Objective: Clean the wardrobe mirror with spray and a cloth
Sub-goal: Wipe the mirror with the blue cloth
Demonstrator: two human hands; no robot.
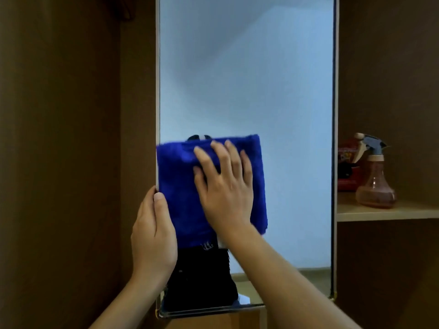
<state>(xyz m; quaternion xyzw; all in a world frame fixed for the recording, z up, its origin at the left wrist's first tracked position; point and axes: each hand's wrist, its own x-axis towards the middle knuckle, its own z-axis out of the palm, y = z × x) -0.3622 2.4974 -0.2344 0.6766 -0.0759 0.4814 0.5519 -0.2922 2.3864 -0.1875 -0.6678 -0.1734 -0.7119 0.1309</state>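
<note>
A: A person's right hand (224, 184) presses a folded blue cloth (185, 198) flat against the wardrobe mirror (249, 79), fingers straight and spread, holding nothing in a curled grip.

B: And the other hand?

A: The left hand (154, 231) grips the mirror's left edge just below the cloth's lower left corner, thumb on the glass side, fingers wrapped round behind the frame and hidden from where I stand.

B: Where does the cloth sit on the glass?

A: Low and hard to the left. Its left side runs along the mirror's left edge, even slightly over it. Its right side stops short of the middle of the pane.

B: So there is room to move?

A: Plenty. All the glass above the cloth is open up to the top of the view, and a broad strip lies free to the right, as far as the dark right frame. Below the cloth the mirror reflects dark clothing down to its bottom edge.

B: The spray?

A: The spray bottle (375, 176) stands upright on a wooden shelf (384, 212) right of the mirror, well apart from both hands, with amber liquid in its base. A red box (348, 169) sits just behind it. Brown wardrobe panels (71, 138) flank the mirror on the left.
</note>
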